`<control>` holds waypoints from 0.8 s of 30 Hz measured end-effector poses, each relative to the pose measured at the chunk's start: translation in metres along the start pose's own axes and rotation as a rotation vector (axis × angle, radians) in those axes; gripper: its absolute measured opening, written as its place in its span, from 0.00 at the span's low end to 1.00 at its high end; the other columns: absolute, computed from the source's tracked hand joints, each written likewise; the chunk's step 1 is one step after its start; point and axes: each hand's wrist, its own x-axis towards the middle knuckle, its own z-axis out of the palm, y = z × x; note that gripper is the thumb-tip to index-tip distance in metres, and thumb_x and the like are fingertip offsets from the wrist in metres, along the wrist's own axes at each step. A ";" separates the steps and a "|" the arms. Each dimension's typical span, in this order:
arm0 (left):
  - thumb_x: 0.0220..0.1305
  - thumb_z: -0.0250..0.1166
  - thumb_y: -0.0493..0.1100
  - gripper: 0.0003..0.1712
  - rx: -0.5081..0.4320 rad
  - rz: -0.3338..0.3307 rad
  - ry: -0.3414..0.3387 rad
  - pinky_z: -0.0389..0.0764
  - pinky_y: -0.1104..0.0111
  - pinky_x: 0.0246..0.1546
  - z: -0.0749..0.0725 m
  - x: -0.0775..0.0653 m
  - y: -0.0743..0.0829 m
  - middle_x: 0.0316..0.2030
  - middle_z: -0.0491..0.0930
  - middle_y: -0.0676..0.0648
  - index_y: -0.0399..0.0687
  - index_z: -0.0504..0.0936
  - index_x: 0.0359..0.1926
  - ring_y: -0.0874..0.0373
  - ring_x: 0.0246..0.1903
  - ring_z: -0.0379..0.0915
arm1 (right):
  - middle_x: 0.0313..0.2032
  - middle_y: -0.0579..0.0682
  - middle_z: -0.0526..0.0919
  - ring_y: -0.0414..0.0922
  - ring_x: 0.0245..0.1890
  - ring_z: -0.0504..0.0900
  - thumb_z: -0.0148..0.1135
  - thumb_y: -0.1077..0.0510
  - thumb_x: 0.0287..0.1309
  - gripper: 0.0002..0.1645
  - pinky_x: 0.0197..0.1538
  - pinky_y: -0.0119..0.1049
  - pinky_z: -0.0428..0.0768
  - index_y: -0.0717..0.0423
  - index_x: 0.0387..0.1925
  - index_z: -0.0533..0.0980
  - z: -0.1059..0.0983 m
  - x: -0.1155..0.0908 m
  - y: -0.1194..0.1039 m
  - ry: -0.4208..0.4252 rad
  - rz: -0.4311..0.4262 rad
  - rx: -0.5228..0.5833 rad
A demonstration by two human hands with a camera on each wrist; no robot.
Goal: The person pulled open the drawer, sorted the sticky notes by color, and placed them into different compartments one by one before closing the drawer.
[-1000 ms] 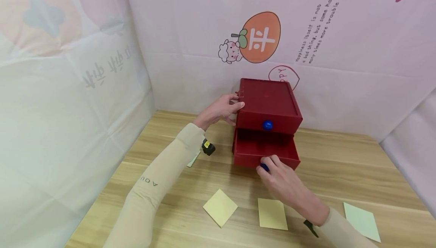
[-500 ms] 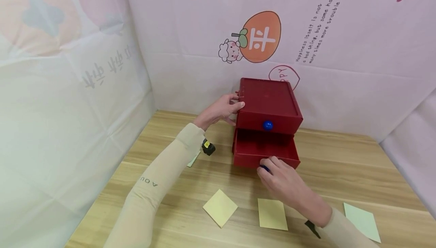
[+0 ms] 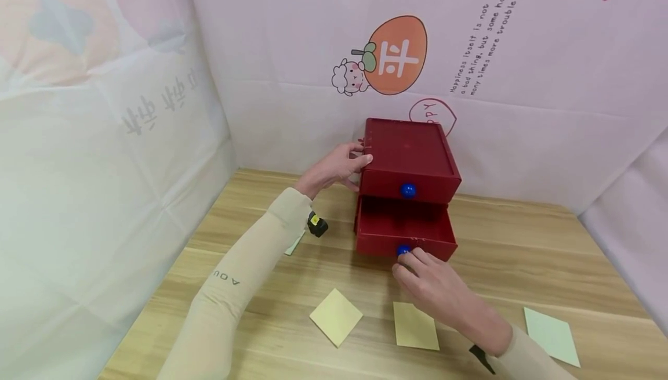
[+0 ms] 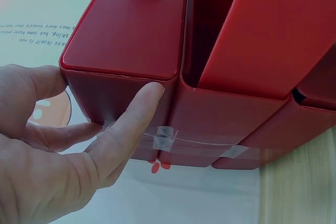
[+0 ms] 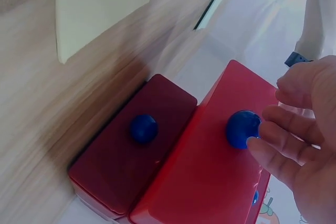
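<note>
A round blue knob (image 5: pixel 242 129) sits right at the fingertips of the right hand (image 3: pixel 430 284), whose fingers are loosely bent, not clasped round it. Beyond them, the middle drawer (image 3: pixel 377 245) stands pulled from the red chest (image 3: pixel 409 148). The left hand (image 3: pixel 336 168), fingers spread, rests against the chest's upper left edge. Nearer than the right hand lies a yellow paper square (image 3: pixel 416 326).
</note>
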 end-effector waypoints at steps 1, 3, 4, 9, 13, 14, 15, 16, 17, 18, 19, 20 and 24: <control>0.73 0.56 0.48 0.36 -0.002 0.000 0.000 0.86 0.49 0.43 0.000 0.000 0.000 0.68 0.62 0.38 0.43 0.53 0.75 0.39 0.62 0.70 | 0.31 0.47 0.79 0.44 0.30 0.73 0.36 0.55 0.77 0.23 0.30 0.30 0.78 0.56 0.32 0.77 0.000 -0.001 0.000 -0.014 -0.002 0.001; 0.73 0.56 0.48 0.37 -0.002 0.000 0.002 0.86 0.48 0.44 -0.001 0.000 -0.001 0.68 0.63 0.38 0.43 0.53 0.75 0.40 0.61 0.70 | 0.30 0.47 0.80 0.43 0.29 0.74 0.34 0.54 0.78 0.25 0.29 0.30 0.79 0.56 0.34 0.78 -0.001 -0.003 -0.001 -0.045 -0.003 -0.001; 0.73 0.56 0.48 0.36 -0.001 0.000 0.002 0.86 0.48 0.44 -0.001 0.000 -0.001 0.67 0.63 0.38 0.43 0.53 0.75 0.40 0.61 0.71 | 0.30 0.46 0.81 0.42 0.28 0.75 0.34 0.53 0.78 0.26 0.29 0.30 0.80 0.55 0.35 0.78 -0.001 -0.004 -0.002 -0.063 -0.005 0.003; 0.73 0.57 0.48 0.37 0.011 -0.002 0.003 0.87 0.51 0.42 -0.001 -0.003 -0.001 0.67 0.64 0.38 0.43 0.53 0.75 0.42 0.61 0.71 | 0.27 0.44 0.77 0.41 0.28 0.75 0.63 0.54 0.63 0.06 0.28 0.30 0.78 0.52 0.33 0.77 0.001 -0.012 -0.003 -0.163 0.023 0.048; 0.73 0.56 0.48 0.37 0.009 0.003 -0.006 0.86 0.48 0.44 -0.001 -0.003 -0.001 0.67 0.63 0.38 0.43 0.52 0.75 0.41 0.62 0.70 | 0.26 0.42 0.73 0.40 0.28 0.72 0.78 0.55 0.43 0.17 0.25 0.27 0.72 0.49 0.33 0.77 0.003 -0.018 -0.004 -0.244 0.086 0.082; 0.73 0.56 0.48 0.37 0.008 0.005 -0.007 0.85 0.48 0.44 -0.001 -0.003 -0.001 0.67 0.63 0.38 0.42 0.52 0.75 0.41 0.62 0.70 | 0.27 0.42 0.73 0.40 0.28 0.72 0.78 0.54 0.43 0.18 0.25 0.26 0.72 0.49 0.34 0.78 0.004 -0.020 -0.004 -0.265 0.102 0.094; 0.73 0.56 0.47 0.37 0.008 0.006 -0.009 0.85 0.47 0.45 0.000 -0.003 -0.001 0.67 0.63 0.38 0.42 0.52 0.75 0.41 0.62 0.69 | 0.27 0.42 0.73 0.39 0.28 0.72 0.78 0.53 0.44 0.17 0.25 0.26 0.71 0.49 0.35 0.78 0.004 -0.021 -0.004 -0.286 0.116 0.108; 0.73 0.56 0.47 0.37 0.008 0.006 -0.010 0.85 0.47 0.45 0.000 -0.003 -0.001 0.68 0.63 0.38 0.42 0.52 0.75 0.41 0.62 0.69 | 0.28 0.42 0.73 0.39 0.28 0.72 0.77 0.52 0.45 0.17 0.25 0.25 0.71 0.49 0.35 0.78 0.005 -0.022 -0.003 -0.311 0.130 0.128; 0.73 0.56 0.48 0.37 0.009 0.006 -0.010 0.85 0.47 0.45 0.000 -0.003 0.000 0.68 0.63 0.38 0.42 0.52 0.75 0.41 0.62 0.69 | 0.28 0.42 0.73 0.39 0.29 0.72 0.77 0.51 0.46 0.17 0.25 0.25 0.72 0.49 0.36 0.79 0.005 -0.023 -0.003 -0.338 0.143 0.144; 0.73 0.56 0.48 0.37 0.009 0.005 -0.010 0.85 0.47 0.45 0.000 -0.003 0.000 0.68 0.62 0.38 0.42 0.52 0.75 0.40 0.62 0.69 | 0.29 0.42 0.74 0.39 0.30 0.73 0.76 0.51 0.47 0.17 0.25 0.25 0.73 0.50 0.37 0.79 0.006 -0.024 -0.003 -0.364 0.155 0.163; 0.73 0.56 0.48 0.37 0.010 0.003 -0.009 0.85 0.47 0.45 0.000 -0.003 0.000 0.68 0.62 0.38 0.42 0.52 0.75 0.41 0.62 0.69 | 0.30 0.43 0.74 0.39 0.31 0.73 0.76 0.50 0.48 0.17 0.26 0.25 0.74 0.50 0.37 0.79 0.006 -0.024 -0.003 -0.393 0.168 0.184; 0.73 0.56 0.48 0.37 0.010 0.003 -0.009 0.85 0.47 0.45 0.000 -0.003 0.000 0.68 0.62 0.38 0.42 0.52 0.75 0.40 0.62 0.69 | 0.31 0.43 0.75 0.39 0.31 0.74 0.75 0.50 0.48 0.17 0.27 0.25 0.76 0.50 0.37 0.78 0.006 -0.025 -0.002 -0.420 0.177 0.203; 0.73 0.56 0.48 0.37 0.010 0.006 -0.007 0.85 0.47 0.45 0.000 -0.004 0.001 0.68 0.62 0.38 0.42 0.51 0.75 0.41 0.63 0.69 | 0.33 0.43 0.77 0.37 0.33 0.74 0.74 0.51 0.51 0.15 0.30 0.26 0.78 0.49 0.38 0.79 0.009 -0.027 0.001 -0.526 0.230 0.289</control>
